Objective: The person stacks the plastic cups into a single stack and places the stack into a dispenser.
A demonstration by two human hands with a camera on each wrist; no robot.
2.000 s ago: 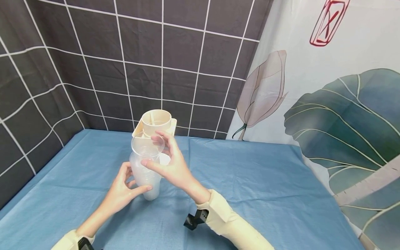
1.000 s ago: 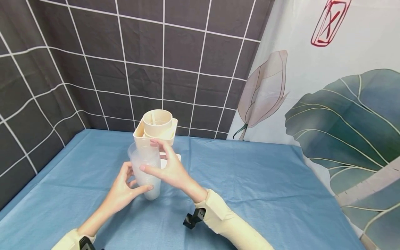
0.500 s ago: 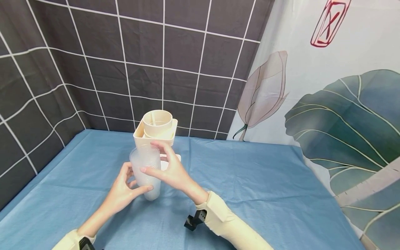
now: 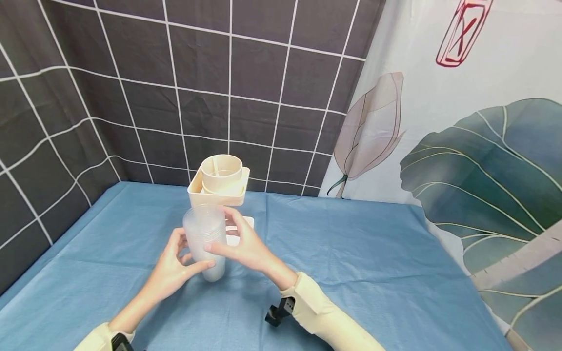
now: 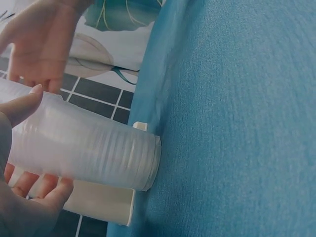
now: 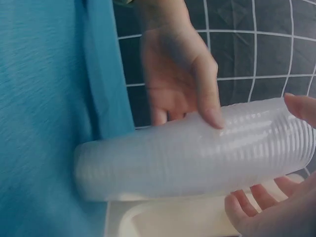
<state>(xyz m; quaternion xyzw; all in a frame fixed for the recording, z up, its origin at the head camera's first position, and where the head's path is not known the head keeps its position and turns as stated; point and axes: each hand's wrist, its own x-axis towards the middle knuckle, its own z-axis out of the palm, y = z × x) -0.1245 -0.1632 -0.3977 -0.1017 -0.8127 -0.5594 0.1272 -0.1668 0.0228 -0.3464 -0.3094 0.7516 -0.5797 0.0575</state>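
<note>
A stack of translucent plastic cups [image 4: 199,239] stands nearly upright above the blue cloth, its wide rims at the top. My left hand [image 4: 173,270] grips the lower part of the stack, thumb across the front and fingers round the far side. Higher up, my right hand [image 4: 246,246] is around the right side of the stack, its thumb over the front and its fingers at the rims. In the right wrist view, the ribbed rims of the nested cups [image 6: 276,133] lie between the right thumb and the curled right fingers [image 6: 242,205].
Behind the stack is a cream rectangular bin [image 4: 215,199] with a round cream container [image 4: 221,173] in it. A white flat piece [image 4: 248,222] shows beside the right hand. The blue cloth [image 4: 333,253] covers the table up to a dark tiled curtain [image 4: 259,117].
A cup in my right hand, raised at the top two seconds ago, has gone down into the stack. Most recently the right hand has slid slightly right and down. The left hand stays put.
</note>
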